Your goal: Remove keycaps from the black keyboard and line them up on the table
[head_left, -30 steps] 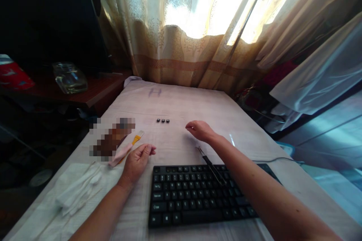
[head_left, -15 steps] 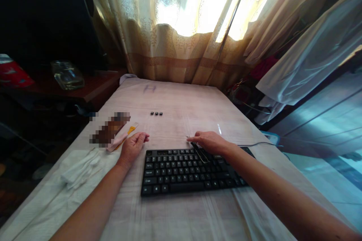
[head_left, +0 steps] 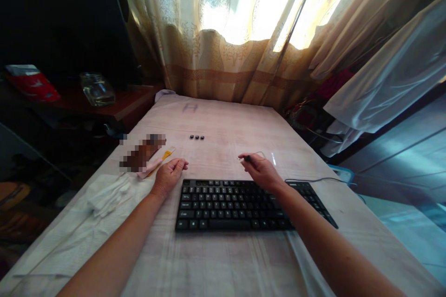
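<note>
A black keyboard (head_left: 226, 211) lies on the light plaid cloth. My left hand (head_left: 170, 175) rests beyond its left corner, fingers curled closed; whatever may be inside is hidden. Over the keyboard's far edge, my right hand (head_left: 259, 169) is closed on a small tool (head_left: 248, 158) with a black part and thin wire, too small to make out fully. Three small black pieces, like keycaps (head_left: 197, 137), stand in a row farther back. A brush with a yellow part (head_left: 167, 153) lies just beyond my left hand.
White cloth (head_left: 108, 197) lies at the left, below a pixelated brown object (head_left: 141, 154). A glass jar (head_left: 97, 89) and a red item (head_left: 33, 84) sit on the dark side table. A cable (head_left: 320, 180) runs off to the right. Curtains hang behind.
My right hand has turned and the tool has swung up off the keys, its wire now pointing away from the keyboard. My left hand remains closed in about the same place. The view has shifted slightly.
</note>
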Motion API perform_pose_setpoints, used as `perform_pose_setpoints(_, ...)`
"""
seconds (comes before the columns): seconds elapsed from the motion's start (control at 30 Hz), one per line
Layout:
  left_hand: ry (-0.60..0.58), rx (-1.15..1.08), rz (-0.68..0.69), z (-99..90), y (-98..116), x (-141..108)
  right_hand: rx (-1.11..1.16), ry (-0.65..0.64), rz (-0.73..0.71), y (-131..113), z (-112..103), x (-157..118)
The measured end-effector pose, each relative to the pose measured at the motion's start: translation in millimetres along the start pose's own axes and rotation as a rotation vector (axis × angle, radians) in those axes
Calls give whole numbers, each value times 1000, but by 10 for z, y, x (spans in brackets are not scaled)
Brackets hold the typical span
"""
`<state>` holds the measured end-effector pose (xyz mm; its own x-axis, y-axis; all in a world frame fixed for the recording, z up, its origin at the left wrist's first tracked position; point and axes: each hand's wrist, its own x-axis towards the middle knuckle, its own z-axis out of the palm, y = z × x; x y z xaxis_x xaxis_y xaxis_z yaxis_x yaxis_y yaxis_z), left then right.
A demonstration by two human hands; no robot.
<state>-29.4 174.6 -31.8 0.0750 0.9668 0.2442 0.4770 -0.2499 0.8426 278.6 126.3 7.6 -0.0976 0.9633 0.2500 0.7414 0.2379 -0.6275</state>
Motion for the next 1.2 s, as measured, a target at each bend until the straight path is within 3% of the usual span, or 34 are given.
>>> perform_pose_setpoints(0.13, -2, 11, -1, -4, 16, -6, 444, 72, 115, -94, 158, -75)
perform_pose_setpoints(0.37, -5, 20, 3, -5, 10, 6, 723, -49, 216, -290, 308, -79)
perform_pose_setpoints(0.77, -16, 5, -10, -2, -6, 14, 674, -181, 154, -374, 498, 7)
perform_pose_setpoints(1.03, -31, -9, -2, -8, -20, 11, 646, -130, 191, -381, 640, 23)
perform_pose_setpoints(1.2, -30, -4, 16, -16, -8, 12, 562, -166, 116, -411, 638, 7)
